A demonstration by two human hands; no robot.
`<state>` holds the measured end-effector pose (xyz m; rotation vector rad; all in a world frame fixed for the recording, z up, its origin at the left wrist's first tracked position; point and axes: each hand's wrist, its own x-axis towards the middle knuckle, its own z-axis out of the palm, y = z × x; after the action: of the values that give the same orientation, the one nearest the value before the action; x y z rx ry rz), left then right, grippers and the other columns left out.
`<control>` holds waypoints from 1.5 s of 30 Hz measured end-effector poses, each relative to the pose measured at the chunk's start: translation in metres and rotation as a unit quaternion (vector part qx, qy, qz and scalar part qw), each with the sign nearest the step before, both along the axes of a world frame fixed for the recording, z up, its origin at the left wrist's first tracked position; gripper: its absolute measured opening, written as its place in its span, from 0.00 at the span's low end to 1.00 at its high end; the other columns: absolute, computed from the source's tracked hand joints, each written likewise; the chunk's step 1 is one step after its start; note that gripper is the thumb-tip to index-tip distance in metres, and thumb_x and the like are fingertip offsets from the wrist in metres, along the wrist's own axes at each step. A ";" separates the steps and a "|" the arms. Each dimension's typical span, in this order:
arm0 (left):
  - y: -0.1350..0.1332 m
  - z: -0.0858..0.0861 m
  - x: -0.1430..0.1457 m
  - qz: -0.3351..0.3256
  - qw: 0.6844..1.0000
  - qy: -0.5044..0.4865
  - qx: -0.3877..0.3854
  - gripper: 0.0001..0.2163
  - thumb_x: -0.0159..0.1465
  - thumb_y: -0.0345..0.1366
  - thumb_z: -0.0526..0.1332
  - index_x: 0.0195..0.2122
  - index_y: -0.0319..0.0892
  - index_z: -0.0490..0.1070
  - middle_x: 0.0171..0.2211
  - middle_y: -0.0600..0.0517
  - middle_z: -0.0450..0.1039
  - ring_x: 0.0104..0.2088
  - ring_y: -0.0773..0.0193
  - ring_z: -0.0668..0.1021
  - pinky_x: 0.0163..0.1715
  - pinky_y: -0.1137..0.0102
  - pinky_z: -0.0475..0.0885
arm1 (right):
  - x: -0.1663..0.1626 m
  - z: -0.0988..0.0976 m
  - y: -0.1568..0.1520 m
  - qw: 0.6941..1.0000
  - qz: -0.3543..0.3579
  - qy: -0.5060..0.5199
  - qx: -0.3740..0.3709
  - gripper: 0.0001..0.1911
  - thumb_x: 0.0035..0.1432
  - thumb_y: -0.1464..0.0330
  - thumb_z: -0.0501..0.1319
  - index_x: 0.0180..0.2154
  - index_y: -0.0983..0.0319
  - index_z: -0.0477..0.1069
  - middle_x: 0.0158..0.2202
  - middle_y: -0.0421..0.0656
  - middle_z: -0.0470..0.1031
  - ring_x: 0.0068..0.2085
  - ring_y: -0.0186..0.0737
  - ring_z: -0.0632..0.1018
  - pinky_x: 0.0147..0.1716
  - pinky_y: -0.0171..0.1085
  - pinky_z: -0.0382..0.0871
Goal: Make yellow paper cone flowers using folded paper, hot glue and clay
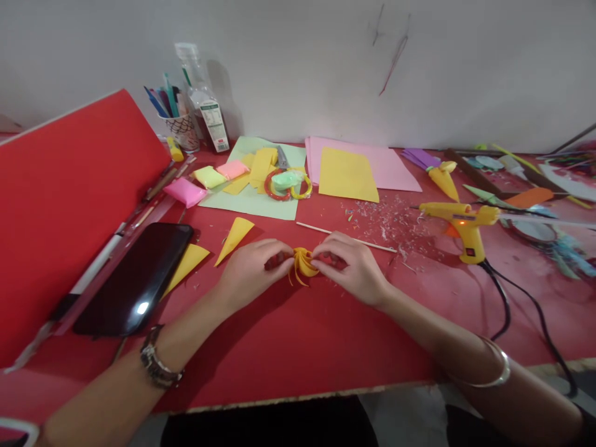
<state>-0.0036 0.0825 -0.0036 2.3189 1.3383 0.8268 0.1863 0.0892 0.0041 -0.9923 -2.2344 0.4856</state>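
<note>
Both my hands meet over the middle of the red table (pixel 288 347). Between their fingertips sits a small yellow paper piece (pixel 303 264) with curled, petal-like strips. My left hand (pixel 254 267) pinches its left side and my right hand (pixel 351 267) pinches its right side. The piece rests low, close to the table top. Two yellow paper cones (pixel 235 237) (pixel 189 262) lie just left of my left hand. A thin wooden stick (pixel 344 237) lies right behind my hands.
A black phone (pixel 135 279) and a raised red sheet (pixel 65 205) fill the left. A yellow glue gun (pixel 463 225) with its black cord stands at the right. Farther back are coloured paper sheets (pixel 367 164), clay packets, scissors, a pen cup (pixel 179 127) and a bottle.
</note>
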 end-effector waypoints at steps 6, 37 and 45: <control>-0.001 -0.001 0.000 0.003 1.000 0.003 -0.022 0.05 0.56 0.34 0.55 0.28 0.40 0.69 0.25 0.55 0.73 0.24 0.71 0.71 0.23 0.76 0.63 | -0.001 -0.002 0.000 1.000 0.006 -0.014 -0.011 0.03 0.52 0.71 0.58 0.29 0.64 0.69 0.26 0.40 0.65 0.25 0.29 0.65 0.24 0.28 0.60; -0.002 0.002 0.001 -0.018 0.995 -0.042 -0.090 0.06 0.56 0.33 0.55 0.23 0.39 0.67 0.19 0.58 0.68 0.19 0.73 0.67 0.20 0.78 0.60 | -0.002 -0.001 0.000 0.998 0.023 -0.033 -0.046 0.07 0.54 0.72 0.54 0.24 0.63 0.64 0.25 0.40 0.66 0.26 0.31 0.67 0.26 0.30 0.59; -0.006 0.003 0.001 0.006 0.998 -0.011 -0.068 0.07 0.56 0.37 0.56 0.26 0.40 0.69 0.22 0.57 0.72 0.21 0.72 0.70 0.22 0.78 0.61 | -0.001 -0.004 0.000 0.999 0.025 -0.010 -0.019 0.04 0.53 0.71 0.56 0.28 0.64 0.68 0.26 0.40 0.67 0.27 0.30 0.68 0.26 0.29 0.61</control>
<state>-0.0028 0.0766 -0.0006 2.1940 1.3564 0.7380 0.1851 0.0890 0.0003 -0.9653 -2.2805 0.5446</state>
